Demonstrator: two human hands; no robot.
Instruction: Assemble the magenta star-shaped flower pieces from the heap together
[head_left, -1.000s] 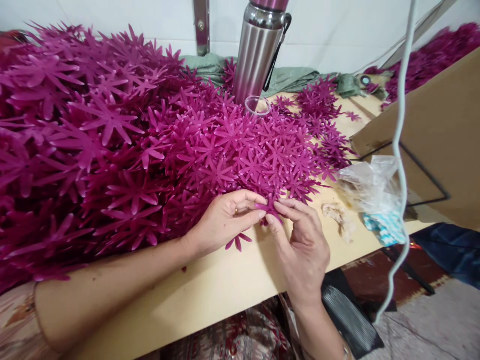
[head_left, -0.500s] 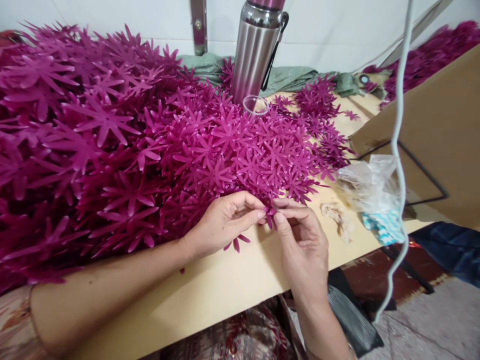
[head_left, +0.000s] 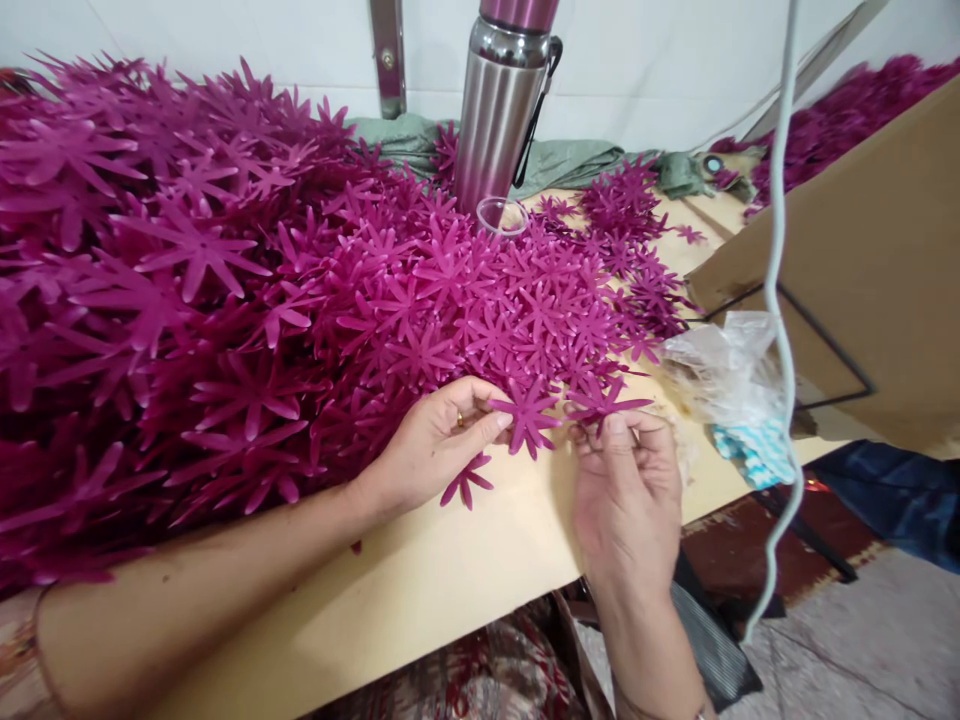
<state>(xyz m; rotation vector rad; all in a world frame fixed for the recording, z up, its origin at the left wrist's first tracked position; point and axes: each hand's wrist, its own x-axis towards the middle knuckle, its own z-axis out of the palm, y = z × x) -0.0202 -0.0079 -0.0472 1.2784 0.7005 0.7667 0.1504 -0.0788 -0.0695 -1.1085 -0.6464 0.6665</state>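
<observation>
Pinched between the thumb and fingers of my left hand (head_left: 442,440) is a magenta artificial flower piece (head_left: 529,416), its narrow petals spread out. My right hand (head_left: 630,490) grips a second magenta flower piece (head_left: 606,404) by thumb and fingertips, a small gap to the right of the first. Below my left fingers, another loose flower piece (head_left: 466,482) rests on the pale tabletop (head_left: 450,580). A large heap of the same flower pieces (head_left: 255,390) fills the left and middle of the table, right behind my left hand and forearm.
A steel bottle (head_left: 502,110) and a clear plastic cup (head_left: 502,216) stand among the flowers. At the right are a crumpled plastic bag (head_left: 727,365), a blue-white cloth (head_left: 750,450) and a cardboard box (head_left: 847,270). A pale cable (head_left: 776,260) hangs in front of them.
My hands have moved apart, the right one going right. Flower material bunched between my fingertips is now two separate spread pieces, one in each hand. The view has shifted slightly.
</observation>
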